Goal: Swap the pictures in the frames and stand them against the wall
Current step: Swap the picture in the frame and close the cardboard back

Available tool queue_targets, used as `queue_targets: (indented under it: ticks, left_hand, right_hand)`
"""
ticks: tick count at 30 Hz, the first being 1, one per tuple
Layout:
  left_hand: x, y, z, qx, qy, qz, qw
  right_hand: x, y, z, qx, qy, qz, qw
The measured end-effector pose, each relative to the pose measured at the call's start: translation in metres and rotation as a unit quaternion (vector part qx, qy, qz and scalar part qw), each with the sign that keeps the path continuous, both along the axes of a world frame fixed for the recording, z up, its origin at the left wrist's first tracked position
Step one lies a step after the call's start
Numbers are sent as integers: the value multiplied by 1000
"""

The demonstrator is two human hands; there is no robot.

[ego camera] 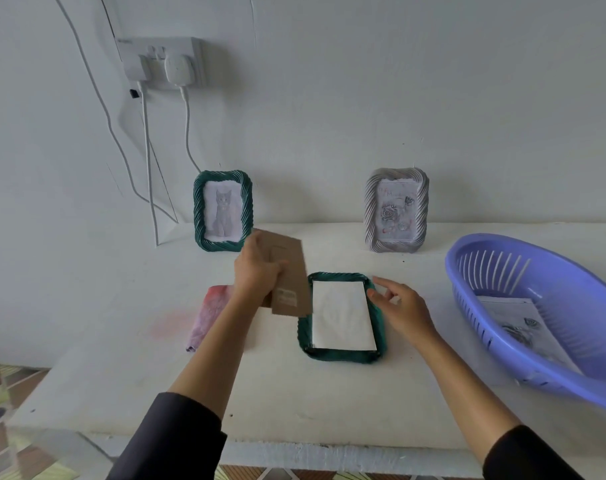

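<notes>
A green frame (341, 355) lies face down on the white table (121, 375), with the white back of a picture (341, 317) showing in it. My left hand (256, 268) grips a brown cardboard backing board (291, 282) raised above the frame's left edge. My right hand (398, 306) hovers with relaxed fingers at the frame's right edge. Against the wall stand a green frame with a cat picture (223, 211) and a grey frame with a rose picture (396, 211).
A purple plastic basket (495, 306) at the right holds a printed rose picture (523, 327). A pink cloth (208, 313) lies left of the flat frame. Cables hang from a wall socket (163, 62) at the back left.
</notes>
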State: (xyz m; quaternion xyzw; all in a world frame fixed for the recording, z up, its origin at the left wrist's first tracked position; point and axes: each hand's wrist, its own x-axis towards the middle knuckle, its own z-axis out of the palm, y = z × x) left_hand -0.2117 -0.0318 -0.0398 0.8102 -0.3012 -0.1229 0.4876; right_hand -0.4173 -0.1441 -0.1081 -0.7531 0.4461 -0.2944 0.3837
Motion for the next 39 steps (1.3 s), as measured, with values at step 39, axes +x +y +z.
queue_targets:
  ticks: [39]
  left_hand:
    - [-48,-28,-49,202,22,-182,962]
  right_hand:
    - [18,7,7,159,13,-28,987]
